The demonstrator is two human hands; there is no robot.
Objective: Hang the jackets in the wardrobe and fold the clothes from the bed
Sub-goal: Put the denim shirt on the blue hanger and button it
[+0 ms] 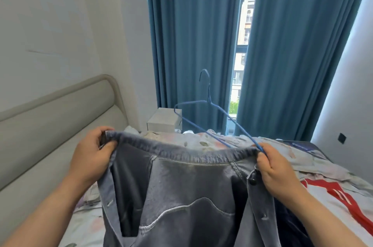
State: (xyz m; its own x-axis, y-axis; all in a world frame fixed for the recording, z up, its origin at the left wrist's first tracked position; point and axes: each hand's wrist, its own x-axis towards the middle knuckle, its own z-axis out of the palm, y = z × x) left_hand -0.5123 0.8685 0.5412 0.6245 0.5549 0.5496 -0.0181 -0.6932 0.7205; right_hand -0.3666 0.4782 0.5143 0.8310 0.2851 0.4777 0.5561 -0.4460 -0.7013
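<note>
1. State: grey-blue denim jacket with dark snap buttons (193, 192) held up open above the bed with the pale floral bedspread (282, 158), lining side facing the camera. Left hand (93, 158) clamped on the left end of the collar, right hand (276, 168) clamped on the right end. Hands well apart, collar stretched between them.
2. Right hand also pinches one arm of the thin blue wire hanger (203, 109) against the collar. Hanger sticks up and away, hook on top, not inside the jacket yet.
3. Risk: one grip is doing two jobs. Shifting fingers to feed the hanger could release the collar corner, so that side would sag onto the bed.
4. Risk: the hanger is held only at one end. It could swing or twist, and the free arm could snag in the teal-blue pleated curtains (193, 35) just behind, or poke the wrong side of the fabric.
5. Risk: thin wire, heavy denim. If a shoulder isn't seated well on the wire, the jacket will likely slide off one side once lifted by the hook.
6. Risk: the front hangs open with snaps undone, so the panels could catch when carrying it to the wardrobe. No wardrobe in view.
7. The red-and-white garment (331, 196) lying on the bed at right looks unfolded; a dropped jacket would land on or beside it and tangle.
</note>
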